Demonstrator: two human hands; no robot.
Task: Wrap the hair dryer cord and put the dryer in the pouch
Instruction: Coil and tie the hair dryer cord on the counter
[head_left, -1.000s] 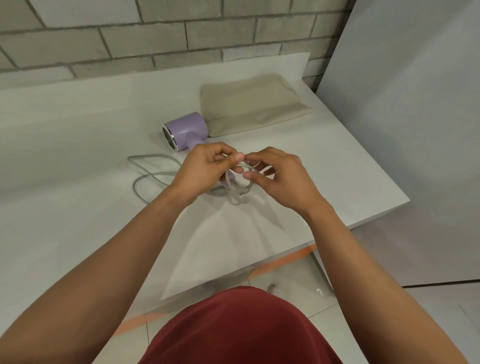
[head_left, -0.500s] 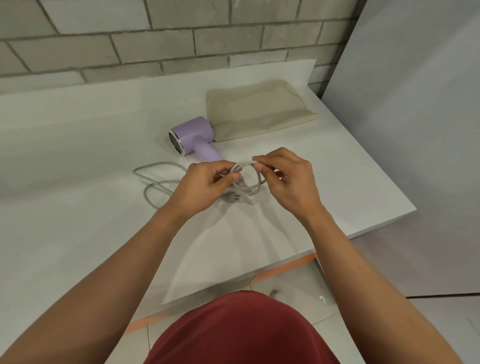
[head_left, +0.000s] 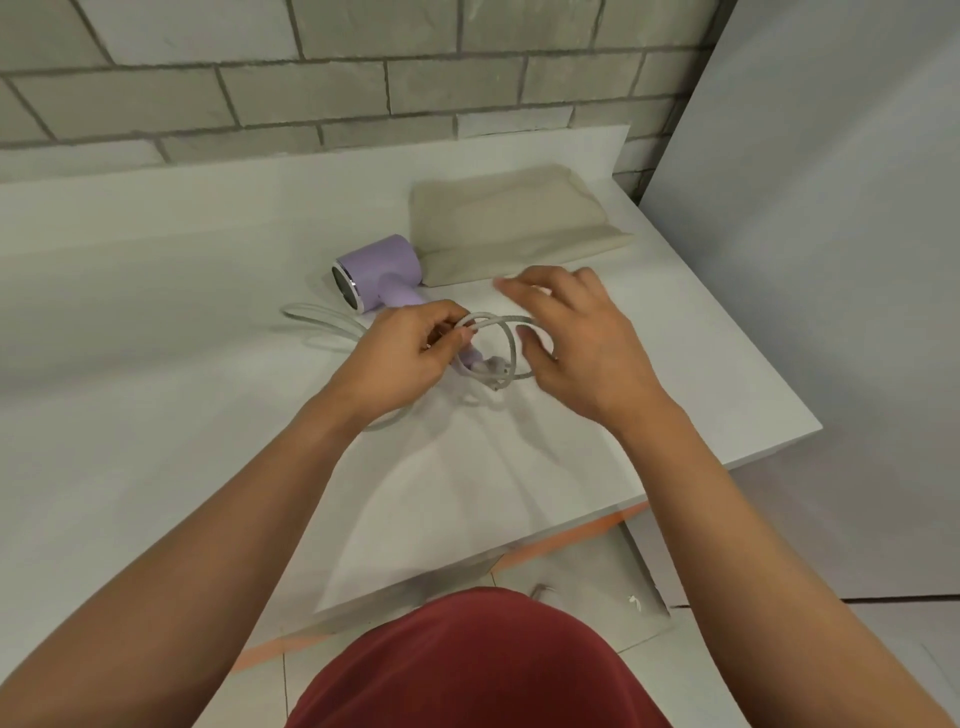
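Cord partly coiled — dryer not yet in the pouch

The left hand (head_left: 410, 353) pinches a small coil of the pale grey power cord (head_left: 511, 332) between curled fingers, while the right hand (head_left: 576, 338) hovers just beside it, fingers spread and blurred, grasping nothing. More cord trails loose on the white tabletop (head_left: 156, 364) beyond the left wrist, so the wrapping looks roughly half done. The lilac plastic hair dryer (head_left: 376, 278) lies on its side right by the flat beige fabric pouch (head_left: 514, 223) — bagging it remains.

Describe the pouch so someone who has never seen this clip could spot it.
Below the grey brick wall runs a white counter. Near its far right corner lies the pouch, beside the lilac hair dryer. It is the only flat, beige cloth item there.
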